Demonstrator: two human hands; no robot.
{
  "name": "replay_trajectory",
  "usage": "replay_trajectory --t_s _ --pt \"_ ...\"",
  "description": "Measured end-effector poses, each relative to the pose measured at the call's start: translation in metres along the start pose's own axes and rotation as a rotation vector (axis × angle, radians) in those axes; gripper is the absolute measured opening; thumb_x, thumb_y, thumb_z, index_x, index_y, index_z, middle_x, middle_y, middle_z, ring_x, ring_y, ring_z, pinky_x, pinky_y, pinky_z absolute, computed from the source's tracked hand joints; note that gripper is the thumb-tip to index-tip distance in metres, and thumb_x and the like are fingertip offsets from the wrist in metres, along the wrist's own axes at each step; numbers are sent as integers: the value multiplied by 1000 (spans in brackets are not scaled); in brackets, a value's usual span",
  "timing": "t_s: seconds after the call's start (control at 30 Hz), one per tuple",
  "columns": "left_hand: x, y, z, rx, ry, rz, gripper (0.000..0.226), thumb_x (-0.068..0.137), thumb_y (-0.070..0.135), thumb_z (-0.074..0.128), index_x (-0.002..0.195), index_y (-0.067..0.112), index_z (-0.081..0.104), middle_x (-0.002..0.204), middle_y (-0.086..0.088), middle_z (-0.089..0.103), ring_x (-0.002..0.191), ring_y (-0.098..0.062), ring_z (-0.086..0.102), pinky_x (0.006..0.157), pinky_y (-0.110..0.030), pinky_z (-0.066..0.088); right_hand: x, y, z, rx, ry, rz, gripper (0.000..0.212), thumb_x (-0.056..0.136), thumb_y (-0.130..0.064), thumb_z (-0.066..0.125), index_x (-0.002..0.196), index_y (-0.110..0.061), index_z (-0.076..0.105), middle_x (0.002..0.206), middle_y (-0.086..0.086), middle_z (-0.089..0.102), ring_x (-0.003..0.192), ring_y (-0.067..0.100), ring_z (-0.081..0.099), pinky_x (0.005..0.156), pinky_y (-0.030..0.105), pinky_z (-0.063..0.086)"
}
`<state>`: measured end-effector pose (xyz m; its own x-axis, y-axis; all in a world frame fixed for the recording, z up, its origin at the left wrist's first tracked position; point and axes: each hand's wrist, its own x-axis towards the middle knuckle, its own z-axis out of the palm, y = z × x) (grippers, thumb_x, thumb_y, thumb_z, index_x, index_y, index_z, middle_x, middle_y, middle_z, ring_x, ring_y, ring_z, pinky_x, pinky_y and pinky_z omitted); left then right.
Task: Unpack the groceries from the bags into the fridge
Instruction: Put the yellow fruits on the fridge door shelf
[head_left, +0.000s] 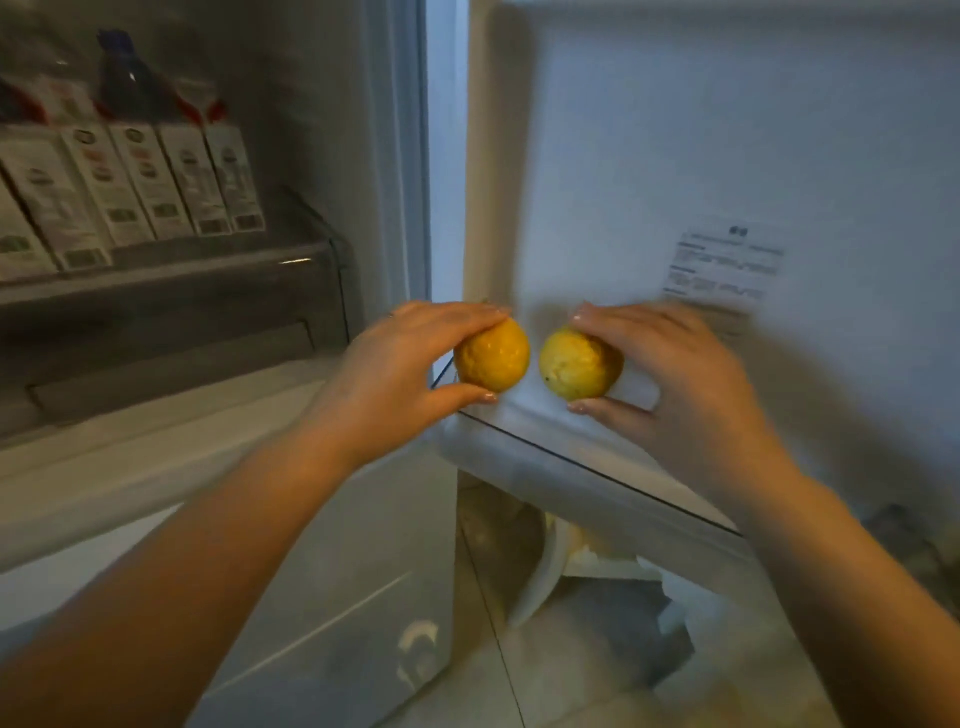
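My left hand (400, 364) grips an orange-yellow lemon (493, 356) between fingers above and thumb below. My right hand (680, 374) holds a paler yellow lemon (574, 364) the same way. Both fruits are side by side, a small gap apart, just above the rim of the white door shelf (571, 457) on the open fridge door (727, 156). The fridge interior lies to the left.
Several white cartons (156, 187) stand in a row on an inner fridge shelf (171, 270), with a dark bottle (124, 73) behind them. A drawer front (171, 374) sits below. On the tiled floor under the door lies a white bag (597, 571).
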<state>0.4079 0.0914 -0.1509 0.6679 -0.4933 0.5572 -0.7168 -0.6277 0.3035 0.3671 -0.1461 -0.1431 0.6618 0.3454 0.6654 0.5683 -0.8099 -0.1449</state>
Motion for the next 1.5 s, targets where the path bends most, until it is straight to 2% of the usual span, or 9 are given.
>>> replay_trajectory --t_s 0.2,0.33,0.43,0.57,0.73,1.03,1.23,1.37,1.5 --pt "23 -26 0 98 -177 203 67 74 35 73 134 19 50 130 -5 55 102 -10 48 77 -28 44 -1 1 14 -36 -169 38 62 66 -21 82 121 -21 53 123 -3 58 115 16 45 95 22 33" --pt "32 -32 1 126 -239 298 61 76 37 71 131 18 53 125 -5 58 92 -10 51 68 -27 45 -11 1 20 -31 -210 102 58 69 -27 79 119 -30 49 124 -9 55 112 12 50 84 37 51" --pt "39 -33 1 166 -235 411 55 78 45 65 126 20 57 123 -1 63 101 -21 64 69 -36 53 -14 4 22 -59 -213 98 51 70 -28 78 115 -31 55 121 -12 55 105 11 56 73 37 55" --pt "50 -28 0 258 -334 503 58 68 38 78 121 21 63 115 1 67 97 -24 68 66 -38 54 -14 8 24 -59 -318 98 46 71 -33 74 115 -30 61 115 -12 60 99 11 59 73 37 55" --pt "58 -14 7 428 -614 425 53 85 46 60 135 43 43 135 18 51 119 -10 53 88 -33 48 -7 10 27 -25 -493 126 44 74 -33 76 115 -32 61 112 -14 62 101 11 57 83 36 50" --pt "66 -5 13 460 -820 364 54 89 43 56 139 39 37 143 15 40 127 -10 42 100 -33 42 -2 11 29 46 -589 170 46 80 -31 71 124 -30 57 124 -13 58 112 8 51 94 30 44" --pt "58 3 7 330 -676 209 52 94 38 49 142 38 31 144 15 38 127 -5 39 101 -24 36 -6 11 23 41 -478 220 46 81 -30 70 125 -31 56 123 -14 57 111 9 53 93 31 46" --pt "39 12 4 269 -405 94 50 92 43 51 140 37 36 137 11 48 123 -9 45 94 -26 40 -9 9 17 45 -335 219 48 83 -35 67 128 -31 54 128 -14 54 116 10 51 94 30 45" --pt "7 19 9 215 -102 -22 53 87 50 49 135 28 47 129 2 57 116 -19 54 92 -41 45 -13 7 14 75 -244 196 56 81 -39 68 134 -30 49 135 -12 51 123 12 47 98 26 37"
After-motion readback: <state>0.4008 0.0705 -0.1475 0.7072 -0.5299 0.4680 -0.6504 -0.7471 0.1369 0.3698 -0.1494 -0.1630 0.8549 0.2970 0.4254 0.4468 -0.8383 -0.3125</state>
